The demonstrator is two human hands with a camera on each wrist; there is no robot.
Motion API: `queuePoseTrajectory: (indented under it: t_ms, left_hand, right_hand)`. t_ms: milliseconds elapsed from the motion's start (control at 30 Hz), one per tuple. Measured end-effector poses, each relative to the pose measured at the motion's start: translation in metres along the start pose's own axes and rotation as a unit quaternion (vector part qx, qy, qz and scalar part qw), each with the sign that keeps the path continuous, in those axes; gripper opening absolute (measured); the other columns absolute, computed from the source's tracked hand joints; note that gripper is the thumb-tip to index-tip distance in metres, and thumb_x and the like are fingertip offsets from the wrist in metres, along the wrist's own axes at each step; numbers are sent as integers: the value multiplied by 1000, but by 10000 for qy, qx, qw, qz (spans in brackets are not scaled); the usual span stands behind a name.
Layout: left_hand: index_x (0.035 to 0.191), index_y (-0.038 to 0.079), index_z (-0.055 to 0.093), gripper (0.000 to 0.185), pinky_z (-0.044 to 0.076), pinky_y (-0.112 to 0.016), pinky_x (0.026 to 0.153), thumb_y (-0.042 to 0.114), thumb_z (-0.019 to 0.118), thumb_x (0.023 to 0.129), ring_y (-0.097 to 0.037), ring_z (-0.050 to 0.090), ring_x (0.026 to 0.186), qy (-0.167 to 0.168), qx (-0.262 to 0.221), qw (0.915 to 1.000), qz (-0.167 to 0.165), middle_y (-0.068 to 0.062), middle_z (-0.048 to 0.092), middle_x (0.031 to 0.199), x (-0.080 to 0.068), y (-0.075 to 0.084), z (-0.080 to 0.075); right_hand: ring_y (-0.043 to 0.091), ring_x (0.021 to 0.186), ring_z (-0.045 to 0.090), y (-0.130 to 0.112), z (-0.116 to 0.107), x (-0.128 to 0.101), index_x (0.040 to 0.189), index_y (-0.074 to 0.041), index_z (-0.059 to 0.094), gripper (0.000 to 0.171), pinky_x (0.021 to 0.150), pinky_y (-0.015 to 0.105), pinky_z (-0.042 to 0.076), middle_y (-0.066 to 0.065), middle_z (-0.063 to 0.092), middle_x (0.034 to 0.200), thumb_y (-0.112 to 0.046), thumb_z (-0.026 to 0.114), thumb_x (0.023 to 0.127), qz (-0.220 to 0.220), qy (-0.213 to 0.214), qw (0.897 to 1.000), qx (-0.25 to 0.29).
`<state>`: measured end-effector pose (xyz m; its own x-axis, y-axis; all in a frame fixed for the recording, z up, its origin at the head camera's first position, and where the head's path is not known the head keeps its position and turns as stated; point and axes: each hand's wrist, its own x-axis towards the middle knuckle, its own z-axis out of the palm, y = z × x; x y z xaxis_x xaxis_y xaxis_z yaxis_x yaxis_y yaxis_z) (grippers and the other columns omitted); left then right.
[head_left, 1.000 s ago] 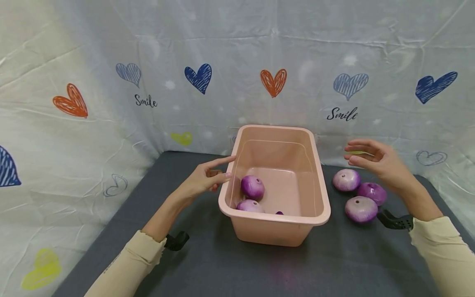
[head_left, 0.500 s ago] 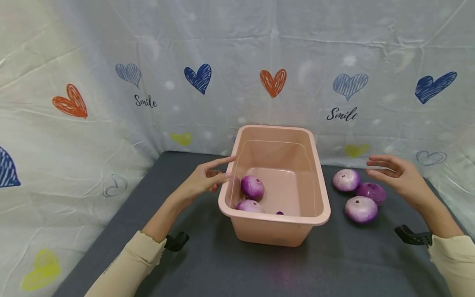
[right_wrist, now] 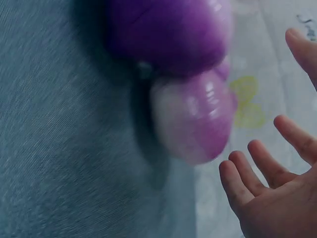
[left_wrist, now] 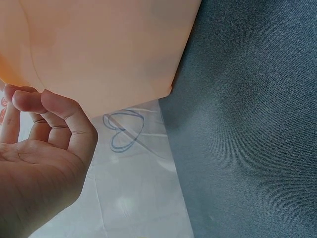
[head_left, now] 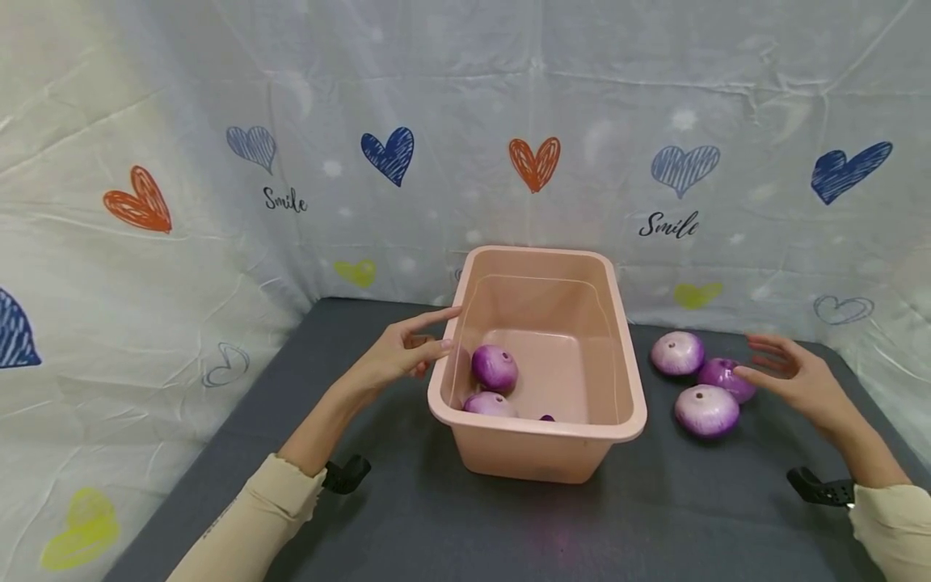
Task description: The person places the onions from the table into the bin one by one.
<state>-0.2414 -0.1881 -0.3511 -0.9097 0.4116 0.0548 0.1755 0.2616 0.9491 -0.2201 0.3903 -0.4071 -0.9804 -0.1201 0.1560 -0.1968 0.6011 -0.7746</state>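
A pink plastic tub [head_left: 534,453] stands mid-table. At its left rim is my left hand [head_left: 396,352], index finger and thumb stretched to the edge. In the left wrist view, the other fingers [left_wrist: 74,129] bend beside the tub's outer wall. Inside lie a purple onion [head_left: 494,369] and a paler onion [head_left: 490,404]; a small purple piece shows above the near rim. On the right sits a cluster of red onions: one at the back [head_left: 678,353], a darker one [head_left: 727,378] and a front one [head_left: 707,411]. My right hand [head_left: 800,380] hovers beside the darker onion, fingers spread, holding nothing.
A dark grey cloth [head_left: 364,517] covers the table. Behind it and along the left hangs a pale curtain [head_left: 465,97] printed with hearts. The tub's wall stands between the left hand and the onions on the right.
My right hand has moved right and lower, from above the onion cluster to its right side, closer to the darker onion. The left hand, tub and onions stay put.
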Motion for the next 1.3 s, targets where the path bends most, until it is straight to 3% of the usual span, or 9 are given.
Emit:
queuePoseTrajectory:
  t_ms: [100, 167, 467, 667, 933, 1300]
  left_hand:
    - [150, 34, 54, 55, 37, -30, 59, 31, 72, 98, -18, 44, 61, -13, -39, 10000, -21, -8, 45, 66, 0, 0, 0]
    - [149, 35, 54, 55, 37, -30, 59, 31, 72, 98, -18, 43, 60, -11, -68, 10000, -28, -8, 45, 66, 0, -1, 0]
    - [149, 34, 54, 54, 36, -30, 58, 30, 72, 98, -17, 42, 60, 11, -92, 9999, -46, -8, 43, 66, 0, -1, 0]
    - [149, 35, 54, 55, 35, -29, 58, 32, 72, 97, -17, 42, 60, -6, -69, 10000, -63, -8, 44, 66, 0, -1, 0]
    - [149, 35, 54, 54, 36, -30, 58, 32, 72, 97, -17, 43, 61, 3, -52, 10000, -84, -7, 45, 67, 0, 0, 0]
    - [149, 33, 54, 54, 37, -29, 58, 29, 72, 98, -17, 44, 60, -5, -77, 10000, -60, -6, 46, 66, -1, 2, 0]
  right_hand:
    - [56, 133, 37, 7, 3, 2, 157, -2, 29, 75, 77, 10, 41, 33, 30, 153, -23, 71, 99, 119, -160, 9998, 83]
    - [59, 133, 34, 12, 4, 3, 158, 0, 24, 80, 77, 10, 41, 35, 27, 154, -22, 71, 99, 169, -279, 9993, 164]
    - [59, 135, 30, 23, 6, 8, 159, 3, 18, 84, 79, 14, 43, 35, 21, 156, -21, 72, 98, 177, -523, 9982, 245]
    - [58, 133, 33, 27, 9, 11, 155, 6, 27, 77, 78, 10, 40, 34, 29, 153, -20, 73, 98, 63, -462, 9988, 180]
    - [46, 121, 50, 33, 13, 14, 146, 5, 45, 66, 77, 14, 44, 28, 46, 143, -26, 75, 96, 45, -320, 9991, -287]
    - [50, 123, 48, 34, 15, 15, 144, 7, 48, 63, 78, 10, 43, 28, 47, 141, -26, 74, 97, 8, -290, 9992, -257]
